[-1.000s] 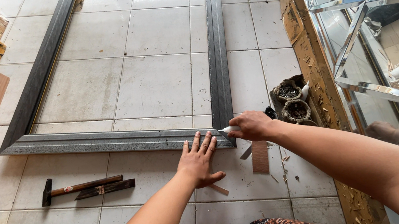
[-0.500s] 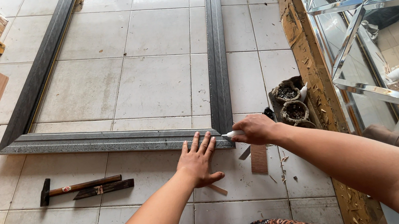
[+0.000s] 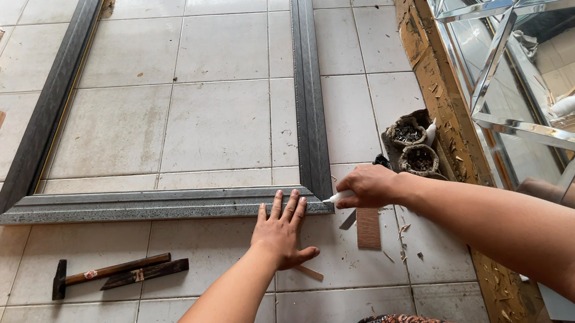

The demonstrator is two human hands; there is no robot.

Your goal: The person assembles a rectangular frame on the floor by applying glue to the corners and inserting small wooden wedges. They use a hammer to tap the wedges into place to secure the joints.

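Left hand (image 3: 283, 230) is lying flat, fingers spread, against the dark grey moulded picture frame (image 3: 160, 204) (lower centre); right hand (image 3: 367, 186) is gripping a small white tube (image 3: 340, 197) at its corner

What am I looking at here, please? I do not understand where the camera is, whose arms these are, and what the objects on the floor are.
The camera sits on a person's head and looks down, so the two bare arms are that person's own. There is only this one view. The left hand lies flat on the tiled floor, fingertips against the near corner of a large dark picture frame lying on the tiles. The right hand holds a small white tool whose tip touches that same corner. To the left lie a hammer and a dark flat bar. Near the right hand are a small wooden piece and two round containers. Mirrored panels stand at the right.
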